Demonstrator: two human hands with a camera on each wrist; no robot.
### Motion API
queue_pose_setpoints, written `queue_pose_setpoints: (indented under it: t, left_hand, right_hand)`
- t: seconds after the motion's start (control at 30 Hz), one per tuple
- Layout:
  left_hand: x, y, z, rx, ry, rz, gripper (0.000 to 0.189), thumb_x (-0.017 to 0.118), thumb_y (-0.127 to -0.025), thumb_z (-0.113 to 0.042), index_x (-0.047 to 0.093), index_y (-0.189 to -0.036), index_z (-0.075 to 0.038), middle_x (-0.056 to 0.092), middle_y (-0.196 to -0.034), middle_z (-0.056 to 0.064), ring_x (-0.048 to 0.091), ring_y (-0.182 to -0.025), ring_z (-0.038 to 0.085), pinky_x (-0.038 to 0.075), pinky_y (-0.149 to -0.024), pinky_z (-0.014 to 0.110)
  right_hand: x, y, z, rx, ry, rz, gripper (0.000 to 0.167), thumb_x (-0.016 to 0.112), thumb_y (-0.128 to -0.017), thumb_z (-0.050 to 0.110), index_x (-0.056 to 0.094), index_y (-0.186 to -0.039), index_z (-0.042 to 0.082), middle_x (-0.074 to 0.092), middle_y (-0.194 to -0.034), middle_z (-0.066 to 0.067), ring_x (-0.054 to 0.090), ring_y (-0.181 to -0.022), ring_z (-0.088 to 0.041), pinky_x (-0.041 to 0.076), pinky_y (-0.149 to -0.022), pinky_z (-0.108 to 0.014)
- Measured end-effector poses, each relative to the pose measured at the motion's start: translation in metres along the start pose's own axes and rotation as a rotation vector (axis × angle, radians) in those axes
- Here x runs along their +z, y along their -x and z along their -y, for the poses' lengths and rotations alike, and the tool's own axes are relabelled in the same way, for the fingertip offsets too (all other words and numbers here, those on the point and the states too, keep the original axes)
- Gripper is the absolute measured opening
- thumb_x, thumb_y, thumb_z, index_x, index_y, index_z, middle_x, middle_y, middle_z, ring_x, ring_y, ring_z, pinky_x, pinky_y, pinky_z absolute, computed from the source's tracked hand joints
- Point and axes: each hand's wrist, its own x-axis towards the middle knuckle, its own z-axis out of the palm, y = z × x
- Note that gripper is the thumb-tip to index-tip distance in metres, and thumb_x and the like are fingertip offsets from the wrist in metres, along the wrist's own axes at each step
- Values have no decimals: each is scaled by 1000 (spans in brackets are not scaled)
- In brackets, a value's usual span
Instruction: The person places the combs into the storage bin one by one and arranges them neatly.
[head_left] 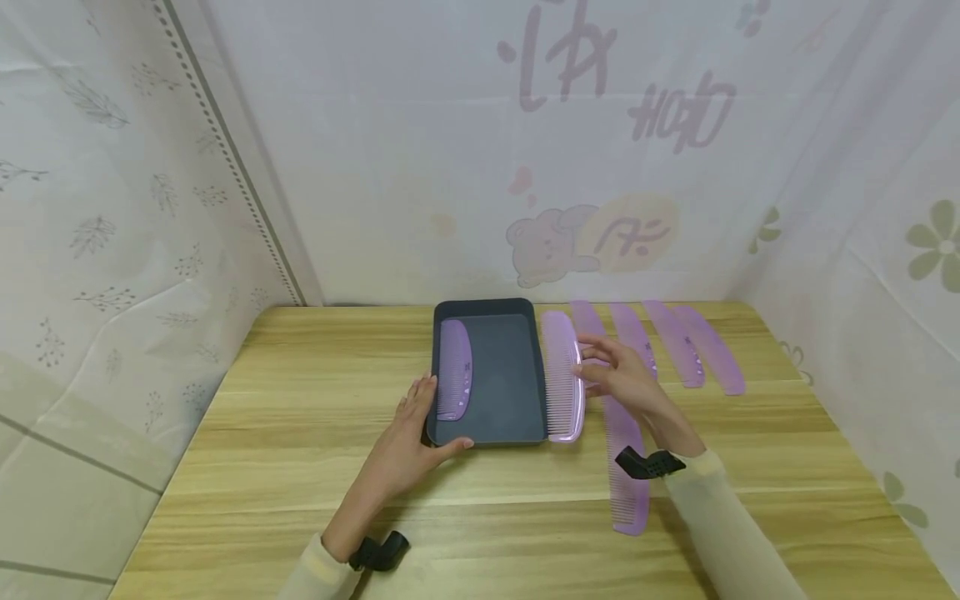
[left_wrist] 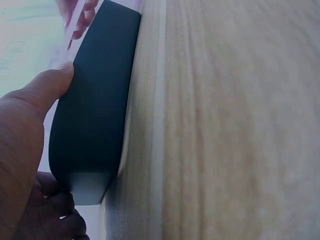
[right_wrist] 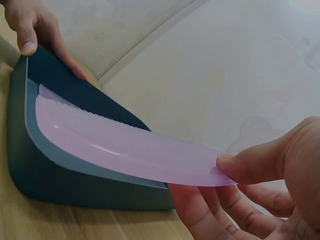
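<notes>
Nearest the lens, left sleeve (head_left: 318, 571) at bottom edge, black wrist camera (head_left: 381, 552) strapped on; low and bulky, so it could bump the table (head_left: 300, 425) if the arm drops. Left hand (head_left: 408, 437): not clenched, laid round the near-left corner of the dark tray (head_left: 506, 425), fingers along the left wall, thumb on the near rim. Risk: if it lifts off, nothing visible braces the tray, and a push from the right could slide it. Inside, first comb (head_left: 455, 371) lies flat along the left wall, teeth facing left; tray tilting under thumb pressure could make it slip. Held comb (head_left: 562, 379) is just beside the tray's right wall, teeth toward it; contact with the rim, cannot tell. Teeth could snag there if it travels left too low. Right hand (head_left: 626, 379) pinches it by its smooth back edge, thumb against fingers. Thin hold on slick-looking plastic, so a knock could swivel it or pop it loose. Behind the hand, upper comb (head_left: 588, 315) and second comb (head_left: 630, 325) are partly hidden; near comb (head_left: 626, 500) runs below the wrist, its upper end covered. Right wrist camera (head_left: 648, 463) overlaps it from above, touching or not unclear; a low forearm could drag it. Right sleeve (head_left: 727, 525) adds to that. Far right, third comb (head_left: 675, 343) and fourth comb (head_left: 712, 350) lie slanted, close together; a wide elbow swing could scatter them.
</notes>
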Motion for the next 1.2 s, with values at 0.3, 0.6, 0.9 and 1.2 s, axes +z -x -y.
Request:
queue_pose_setpoints:
  t: [0.3, 0.6, 0.9, 1.2]
  left_hand:
    - [-1, 1, 1, 4, -4, -2, 123, 67, -80, -79, 11, -166, -10, 10, -174, 8, 8, -162, 29, 14, -132, 51]
    - [-1, 0, 1, 7, -1, -4, 124, 67, -79, -79, 11, -166, -10, 11, -174, 9, 9, -162, 29, 15, -132, 52]
    - [-2, -2, 1, 13, -3, -10, 124, 66, -79, -80, 12, -166, -10, 11, -174, 8, 9, -162, 29, 15, -132, 52]
    - [0, -2, 1, 9, 0, -9, 124, 67, -78, -81, 13, -166, -11, 12, -174, 8, 9, -162, 29, 15, -132, 52]
  right_hand:
    - [7, -9, 8, -4, -27, 29, 64, 66, -97, 5, 39, -154, 3, 57, -133, -24, 68, -98, -16, 66, -78, -36]
    - [14, -22, 14, -2, -21, 40, 59, 64, -97, 7, 42, -152, 7, 61, -129, -18, 68, -98, -18, 66, -81, -38]
    - [23, -37, 19, 16, -22, 21, 58, 66, -96, 6, 45, -150, 10, 64, -128, -18, 71, -101, -21, 66, -81, -39]
    - [34, -49, 19, 2, -44, 26, 56, 62, -96, 2, 46, -150, 7, 65, -122, -19, 71, -96, -20, 66, -77, -37]
